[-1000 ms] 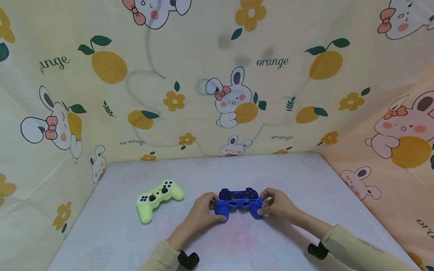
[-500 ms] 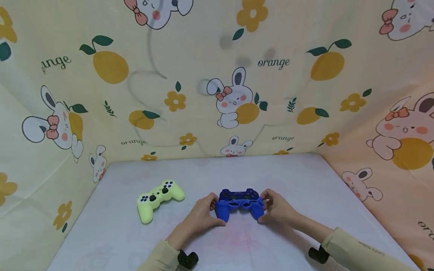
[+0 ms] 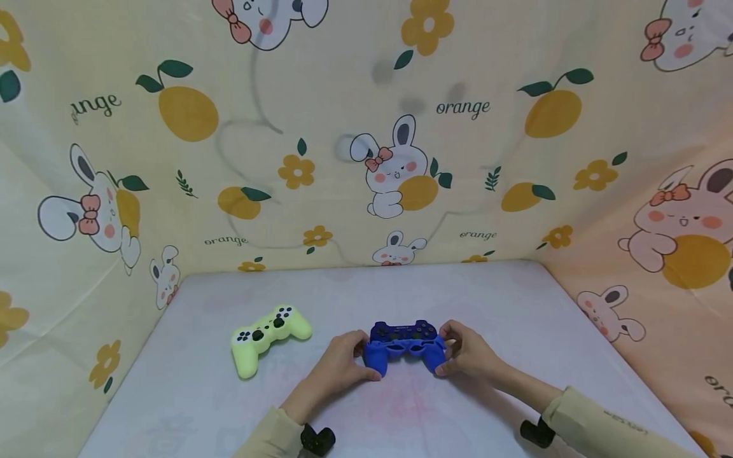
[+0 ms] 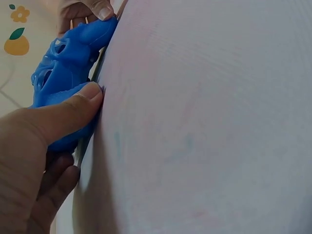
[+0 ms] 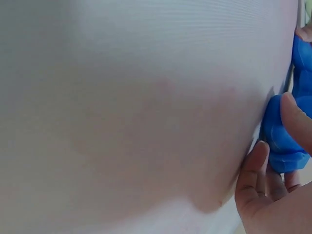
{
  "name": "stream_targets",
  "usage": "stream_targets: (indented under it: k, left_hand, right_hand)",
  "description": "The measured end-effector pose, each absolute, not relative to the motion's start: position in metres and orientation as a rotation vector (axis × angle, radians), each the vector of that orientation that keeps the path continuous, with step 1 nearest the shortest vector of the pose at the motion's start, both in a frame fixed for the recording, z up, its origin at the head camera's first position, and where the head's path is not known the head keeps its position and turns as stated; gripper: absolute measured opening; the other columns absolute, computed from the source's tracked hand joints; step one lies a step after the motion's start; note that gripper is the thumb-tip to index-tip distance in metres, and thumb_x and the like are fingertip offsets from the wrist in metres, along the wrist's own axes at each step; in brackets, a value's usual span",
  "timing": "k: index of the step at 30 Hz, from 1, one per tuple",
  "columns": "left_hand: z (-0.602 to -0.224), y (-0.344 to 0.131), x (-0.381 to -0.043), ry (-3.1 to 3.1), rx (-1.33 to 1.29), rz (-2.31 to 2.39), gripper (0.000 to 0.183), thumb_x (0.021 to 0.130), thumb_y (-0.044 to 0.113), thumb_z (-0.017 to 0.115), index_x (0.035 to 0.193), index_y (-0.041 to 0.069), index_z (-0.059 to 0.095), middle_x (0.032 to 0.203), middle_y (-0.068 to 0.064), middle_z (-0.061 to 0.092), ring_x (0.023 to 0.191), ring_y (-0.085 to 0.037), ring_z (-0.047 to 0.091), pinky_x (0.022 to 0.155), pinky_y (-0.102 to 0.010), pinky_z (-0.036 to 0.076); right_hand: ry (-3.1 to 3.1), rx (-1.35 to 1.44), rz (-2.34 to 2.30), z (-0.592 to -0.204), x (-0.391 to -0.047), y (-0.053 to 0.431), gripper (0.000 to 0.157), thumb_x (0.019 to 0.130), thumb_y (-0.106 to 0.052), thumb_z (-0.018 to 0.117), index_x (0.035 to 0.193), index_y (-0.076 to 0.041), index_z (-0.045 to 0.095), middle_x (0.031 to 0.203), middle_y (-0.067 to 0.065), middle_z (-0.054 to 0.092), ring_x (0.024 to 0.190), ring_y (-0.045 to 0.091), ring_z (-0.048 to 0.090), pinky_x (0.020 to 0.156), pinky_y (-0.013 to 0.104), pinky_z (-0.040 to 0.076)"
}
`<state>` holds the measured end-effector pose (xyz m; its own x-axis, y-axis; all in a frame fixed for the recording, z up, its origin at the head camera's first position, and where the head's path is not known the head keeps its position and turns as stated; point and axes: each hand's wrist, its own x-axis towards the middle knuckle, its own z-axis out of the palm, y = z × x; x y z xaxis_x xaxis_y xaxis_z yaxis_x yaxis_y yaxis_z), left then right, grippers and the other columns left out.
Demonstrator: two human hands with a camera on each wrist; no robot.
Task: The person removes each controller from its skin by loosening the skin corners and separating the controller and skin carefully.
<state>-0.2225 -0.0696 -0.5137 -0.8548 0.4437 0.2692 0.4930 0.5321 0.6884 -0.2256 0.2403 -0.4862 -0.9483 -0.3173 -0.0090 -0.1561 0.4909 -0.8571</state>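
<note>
A dark blue game controller [image 3: 403,331] lies on the table in front of me, its buttons and sticks showing along the far side. A bright blue silicone cover [image 3: 376,358] wraps its near side and both handles. My left hand [image 3: 342,364] holds the left handle, thumb at its near end and fingers along the outer side. In the left wrist view that thumb [image 4: 73,109] presses on the cover. My right hand [image 3: 471,351] grips the right handle between thumb and fingers; in the right wrist view the thumb [image 5: 294,117] lies on the blue cover.
To the left rests a pale yellow-green game controller [image 3: 246,356] with black sticks and buttons. The table [image 3: 487,413] has a white cloth over it. Patterned fabric walls [image 3: 343,83] stand at the back and both sides. Black wrist cameras [image 3: 317,439] sit at the sleeves.
Both thumbs have slid down toward the near ends of the covered handles. Controller and cover stay in the same place; the yellow-green controller has not moved.
</note>
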Motion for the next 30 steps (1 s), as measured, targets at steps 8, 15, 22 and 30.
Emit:
stream_targets:
  k: [8, 15, 22, 30]
  left_hand:
    - [-0.515, -0.07, -0.221, -2.644, -0.863, -1.202, 0.052, 0.067, 0.031, 0.092, 0.104, 0.01, 0.064, 0.093, 0.006, 0.059, 0.084, -0.017, 0.056, 0.075, -0.027, 0.048]
    - [-0.522, -0.071, -0.221, -2.594, -0.854, -1.355, 0.052, 0.067, 0.027, 0.093, 0.107, 0.009, 0.062, 0.097, 0.003, 0.063, 0.088, -0.011, 0.061, 0.081, -0.031, 0.051]
    - [-0.525, -0.071, -0.223, -2.584, -0.823, -1.409, 0.053, 0.066, 0.026, 0.093, 0.106, 0.012, 0.06, 0.098, 0.003, 0.063, 0.088, -0.011, 0.061, 0.08, -0.033, 0.052]
    - [-0.526, -0.072, -0.224, -2.624, -0.827, -1.355, 0.053, 0.067, 0.033, 0.092, 0.105, 0.019, 0.058, 0.09, 0.006, 0.058, 0.083, -0.017, 0.055, 0.073, -0.029, 0.046]
  right_hand:
    - [2.464, -0.359, -1.527, -0.486, -0.224, 0.241, 0.061, 0.06, 0.005, 0.09, 0.106, -0.004, 0.051, 0.112, 0.019, 0.061, 0.069, 0.024, 0.06, 0.057, 0.029, 0.05]
    - [2.43, -0.395, -1.546, -0.489, -0.226, 0.242, 0.06, 0.064, 0.007, 0.087, 0.109, -0.003, 0.049, 0.12, 0.024, 0.058, 0.067, 0.024, 0.059, 0.056, 0.029, 0.049]
    - [2.41, -0.388, -1.569, -0.49, -0.226, 0.243, 0.06, 0.064, 0.008, 0.087, 0.109, -0.003, 0.049, 0.119, 0.024, 0.057, 0.067, 0.024, 0.058, 0.056, 0.029, 0.049]
    - [2.391, -0.397, -1.589, -0.489, -0.224, 0.243, 0.059, 0.065, 0.007, 0.087, 0.109, -0.003, 0.049, 0.12, 0.023, 0.057, 0.067, 0.023, 0.059, 0.057, 0.029, 0.049]
